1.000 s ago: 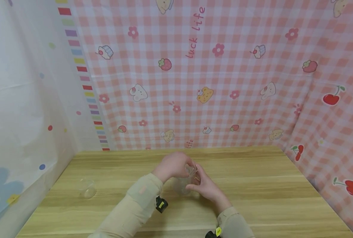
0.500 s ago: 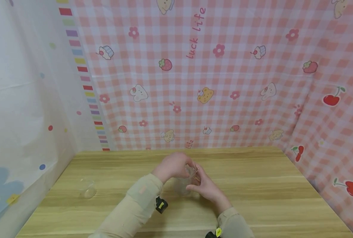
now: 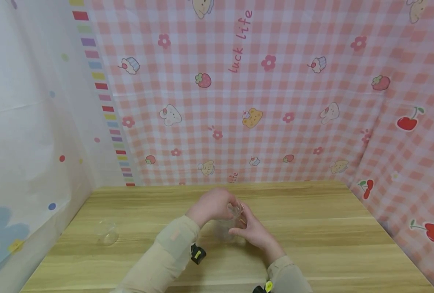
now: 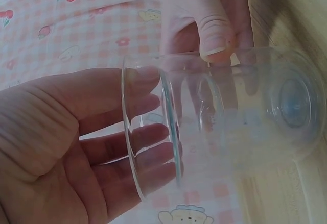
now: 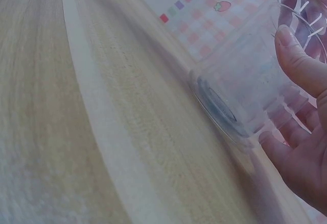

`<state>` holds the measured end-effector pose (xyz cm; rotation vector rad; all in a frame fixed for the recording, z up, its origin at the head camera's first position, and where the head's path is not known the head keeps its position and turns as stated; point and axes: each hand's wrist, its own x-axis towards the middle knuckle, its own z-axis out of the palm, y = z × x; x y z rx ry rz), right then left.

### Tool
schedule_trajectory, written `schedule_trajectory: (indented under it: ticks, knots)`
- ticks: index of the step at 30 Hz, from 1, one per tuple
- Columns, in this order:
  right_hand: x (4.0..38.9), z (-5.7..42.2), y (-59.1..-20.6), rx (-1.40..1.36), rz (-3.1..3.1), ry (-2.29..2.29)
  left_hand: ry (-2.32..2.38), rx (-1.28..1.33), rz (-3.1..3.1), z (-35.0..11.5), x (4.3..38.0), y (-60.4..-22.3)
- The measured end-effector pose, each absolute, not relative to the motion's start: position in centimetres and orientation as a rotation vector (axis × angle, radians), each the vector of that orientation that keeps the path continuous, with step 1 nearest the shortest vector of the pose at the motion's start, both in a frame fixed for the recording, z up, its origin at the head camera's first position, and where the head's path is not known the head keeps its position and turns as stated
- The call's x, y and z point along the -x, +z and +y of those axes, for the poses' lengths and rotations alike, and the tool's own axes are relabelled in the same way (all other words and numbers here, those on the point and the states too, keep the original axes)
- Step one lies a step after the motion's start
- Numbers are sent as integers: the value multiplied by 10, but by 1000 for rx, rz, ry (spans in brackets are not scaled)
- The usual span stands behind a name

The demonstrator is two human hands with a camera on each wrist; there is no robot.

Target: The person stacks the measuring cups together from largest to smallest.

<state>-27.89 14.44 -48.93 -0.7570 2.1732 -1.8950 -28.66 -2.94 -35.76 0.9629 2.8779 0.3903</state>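
Two clear cups appear nested, one rim (image 4: 131, 147) behind the other, held above the tabletop. My left hand (image 3: 215, 204) grips the rim end of the upper cup, thumb on one side and fingers on the other; whether its fingertips lie inside or outside the wall I cannot tell. My right hand (image 3: 254, 232) holds the lower cup (image 4: 245, 132) around its side, with the thumb (image 4: 212, 35) on the near wall and the fingers behind. In the right wrist view the round base (image 5: 222, 106) of the cups is tilted, close over the wood.
A further clear cup (image 3: 108, 235) is on the wooden table (image 3: 323, 232) to the left. Pink checked cloth (image 3: 290, 89) hangs behind and on the right, and white printed cloth (image 3: 26, 122) on the left. A black wrist camera (image 3: 198, 253) sits below the left wrist.
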Motion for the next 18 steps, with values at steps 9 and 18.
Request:
schedule_trajectory:
  ticks: [9, 18]
  knots:
    - [280, 143, -490, 749, 2191, -1897, 427, -1053, 2912, -33, 287, -365]
    - [278, 144, -488, 770, 2157, -1911, 406, -1134, 2971, -37, 284, -369]
